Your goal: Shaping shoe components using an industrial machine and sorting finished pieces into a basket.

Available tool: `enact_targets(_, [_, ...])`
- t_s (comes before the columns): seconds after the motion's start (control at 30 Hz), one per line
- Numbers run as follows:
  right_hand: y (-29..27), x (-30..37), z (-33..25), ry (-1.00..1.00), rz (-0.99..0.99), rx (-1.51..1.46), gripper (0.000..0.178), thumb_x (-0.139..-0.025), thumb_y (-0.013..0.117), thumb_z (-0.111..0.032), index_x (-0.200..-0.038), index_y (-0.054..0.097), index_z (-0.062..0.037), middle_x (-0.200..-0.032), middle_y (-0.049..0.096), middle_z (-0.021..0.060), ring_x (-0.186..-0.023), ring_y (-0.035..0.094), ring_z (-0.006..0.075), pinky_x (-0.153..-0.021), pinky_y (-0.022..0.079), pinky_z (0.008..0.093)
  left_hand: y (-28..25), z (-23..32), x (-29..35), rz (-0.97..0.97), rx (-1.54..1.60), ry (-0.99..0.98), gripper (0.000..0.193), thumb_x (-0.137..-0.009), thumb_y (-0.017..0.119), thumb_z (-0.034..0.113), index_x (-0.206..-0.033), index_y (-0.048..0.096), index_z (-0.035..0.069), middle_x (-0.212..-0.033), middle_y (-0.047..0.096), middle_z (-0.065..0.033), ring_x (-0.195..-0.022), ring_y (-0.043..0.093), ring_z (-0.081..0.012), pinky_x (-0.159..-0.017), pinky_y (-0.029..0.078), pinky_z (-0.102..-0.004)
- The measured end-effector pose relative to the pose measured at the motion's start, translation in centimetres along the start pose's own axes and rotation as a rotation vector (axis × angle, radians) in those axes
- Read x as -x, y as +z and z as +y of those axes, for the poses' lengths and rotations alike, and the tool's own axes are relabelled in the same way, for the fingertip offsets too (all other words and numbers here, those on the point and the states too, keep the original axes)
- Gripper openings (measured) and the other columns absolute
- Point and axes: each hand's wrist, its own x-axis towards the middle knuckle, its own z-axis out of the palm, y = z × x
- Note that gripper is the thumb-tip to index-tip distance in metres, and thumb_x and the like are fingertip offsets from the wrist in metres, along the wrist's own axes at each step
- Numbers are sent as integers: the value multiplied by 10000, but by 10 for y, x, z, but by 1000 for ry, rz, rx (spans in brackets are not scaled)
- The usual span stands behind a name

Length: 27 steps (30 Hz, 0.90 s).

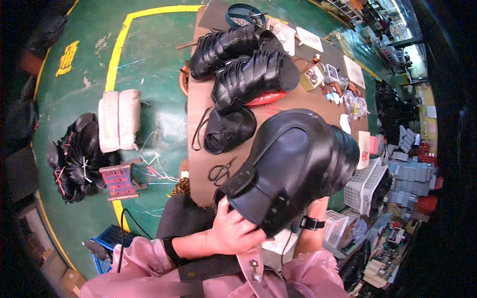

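Note:
A big glossy black armour piece point(293, 154), with a rounded shell and overlapping bands at its right end, is lifted tilted in front of me over the table's near side. My left hand point(237, 232) grips its lower edge, fingers wrapped round the rim. The right forearm, with a black wristband point(312, 223), goes up behind the piece, which hides that hand's fingers. Dark-handled scissors point(220, 172) lie on the brown table point(198, 186), left of the piece. Just beyond them sits a smaller black cupped part point(231, 130) with a strap.
Farther back on the table lie two banded black armour pieces point(256, 82), a round dark tray point(245, 16) and a small box of parts point(312, 78). On the floor at left are a cream padded bundle point(119, 120), a low woven stool point(119, 182) and a black pile point(82, 159). White crates point(365, 186) stand right.

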Motion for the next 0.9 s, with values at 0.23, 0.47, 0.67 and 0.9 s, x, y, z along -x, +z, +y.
enact_targets(0.23, [22, 147, 59, 18, 48, 70, 832, -442, 724, 86, -1228, 473, -22, -1160, 553, 110, -1098, 516, 292, -932, 424, 431, -20, -25, -48, 41, -4, 76, 258, -657, 586, 252, -910, 633, 256, -876, 581, 92, -852, 525, -110, -855, 333, -456])
enact_targets(0.47, [43, 130, 62, 27, 61, 48, 825, -451, 732, 71, -1228, 471, -23, -1150, 559, 110, -1083, 524, 297, -930, 425, 435, -40, -40, -63, 52, -10, 71, 252, -677, 587, 254, -924, 636, 253, -847, 571, 86, -849, 527, -106, -870, 336, -447])
enact_targets(0.67, [38, 129, 56, 19, 62, 10, 820, -458, 738, 59, -1228, 469, -24, -1140, 563, 110, -1071, 531, 301, -928, 427, 438, -50, -45, -55, 68, -19, 49, 223, -683, 585, 246, -900, 631, 253, -837, 563, 88, -858, 534, -113, -881, 340, -464])
enact_targets(0.9, [21, 85, 36, -15, 28, -32, 814, -467, 746, 44, -1229, 467, -25, -1130, 568, 111, -1057, 539, 306, -926, 429, 441, -45, -34, -40, 137, -57, 43, 196, -684, 610, 263, -875, 635, 233, -855, 570, 57, -896, 540, -159, -875, 327, -493])
